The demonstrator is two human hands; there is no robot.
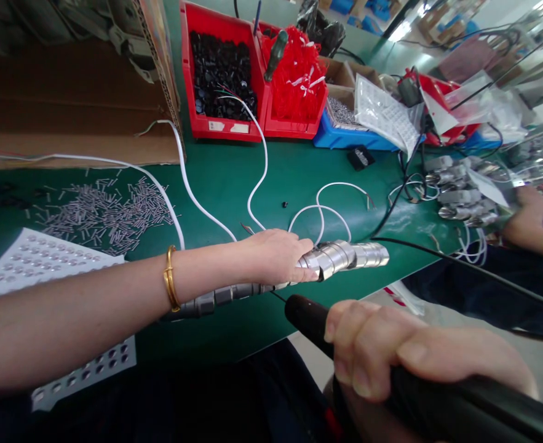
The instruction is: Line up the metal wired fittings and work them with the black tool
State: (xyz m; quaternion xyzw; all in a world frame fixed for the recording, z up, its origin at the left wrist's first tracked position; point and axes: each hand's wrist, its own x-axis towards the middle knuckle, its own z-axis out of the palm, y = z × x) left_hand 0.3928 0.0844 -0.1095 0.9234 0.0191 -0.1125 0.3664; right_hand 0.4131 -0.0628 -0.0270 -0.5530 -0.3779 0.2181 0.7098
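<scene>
Bench: green top, with two red bins and a scatter of small screws beyond my forearm.
Left arm: stretched across from the left, palm down, gold bracelet at the wrist.
Left hand: my left hand grasps the row of metal parts, thumb on the near side, fingers on the far side.
Right hand: my right hand is clenched around a black driver, knuckles up, nearer me than the bench edge.
Metal row: under my left hand and out past its fingertips, near the front edge; long axis left to right, right end slightly farther away.
Driver: points up-left toward the row; I cannot tell whether its tip touches.
</scene>
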